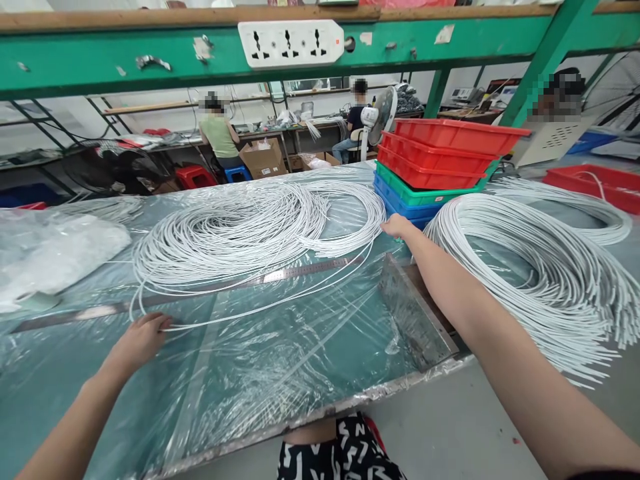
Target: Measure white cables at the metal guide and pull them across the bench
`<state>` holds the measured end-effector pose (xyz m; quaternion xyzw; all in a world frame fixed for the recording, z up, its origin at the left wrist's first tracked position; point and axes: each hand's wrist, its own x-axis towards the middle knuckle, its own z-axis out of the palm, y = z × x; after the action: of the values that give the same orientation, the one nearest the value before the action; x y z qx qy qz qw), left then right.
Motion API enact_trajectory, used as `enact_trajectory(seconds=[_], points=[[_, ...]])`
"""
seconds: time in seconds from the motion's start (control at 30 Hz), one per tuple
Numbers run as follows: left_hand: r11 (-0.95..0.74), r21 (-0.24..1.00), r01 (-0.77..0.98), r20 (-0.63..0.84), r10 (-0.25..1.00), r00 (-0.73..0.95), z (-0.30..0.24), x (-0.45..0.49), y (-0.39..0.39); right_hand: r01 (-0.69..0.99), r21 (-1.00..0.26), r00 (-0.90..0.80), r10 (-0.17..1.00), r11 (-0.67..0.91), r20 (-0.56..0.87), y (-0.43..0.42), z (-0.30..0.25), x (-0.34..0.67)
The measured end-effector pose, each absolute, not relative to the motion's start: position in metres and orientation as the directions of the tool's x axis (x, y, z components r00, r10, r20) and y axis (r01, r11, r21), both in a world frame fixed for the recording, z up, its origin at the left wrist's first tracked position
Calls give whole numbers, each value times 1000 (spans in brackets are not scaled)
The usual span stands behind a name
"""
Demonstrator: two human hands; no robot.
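Nearest us, on the plastic-covered bench [260, 373], our left hand [143, 337] lies knuckles up with its fingers [161, 323] curled down onto one end of a thin white cable [280, 297]; they look closed on it, though the grip itself is hidden under the hand. From there the cable runs rightward and away, curving up past a long steel ruler [300, 270] that lies across the bench, toward our right hand [397, 227]. So its long axis goes from near left to far right, stretched between both hands, and the left hand is the nearer one to us.

Our right arm reaches well out; the right hand meets the edge of the white coil [250, 230], and we cannot tell whether its fingers are wide or pinched on a strand, since the hand is small and turned away.

Thin, pale and limp, the cable is one of many like strands looped flat in that pile. A second, larger bundle [540, 267] lies right of the arm. Just behind the right hand stands a stack of red, green and blue trays [440, 167]. Farther off, other people sit at their own benches.
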<state>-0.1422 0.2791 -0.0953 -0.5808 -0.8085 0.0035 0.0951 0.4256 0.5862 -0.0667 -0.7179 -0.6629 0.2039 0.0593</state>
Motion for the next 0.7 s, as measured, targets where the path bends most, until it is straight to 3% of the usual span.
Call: enact_trajectory(seconds=[0.1,0.37,0.63,0.7], points=[[314,-124,941,65,949,-309,-101,-153,274,919,-388,-29,969,-70,-244,587,-70,425],[246,-153,957,94,968,-233,-105,-148,265,882,-456,-43,942,-122,-334,579,-65,422],[155,-4,988,136,979,-153,-93,-84,211,868,-465,-16,928,-172,-372,567,-72,417],[150,24,988,170,974,-152,-88,-61,189,893,-428,8,954,-142,-301,570,-80,418]])
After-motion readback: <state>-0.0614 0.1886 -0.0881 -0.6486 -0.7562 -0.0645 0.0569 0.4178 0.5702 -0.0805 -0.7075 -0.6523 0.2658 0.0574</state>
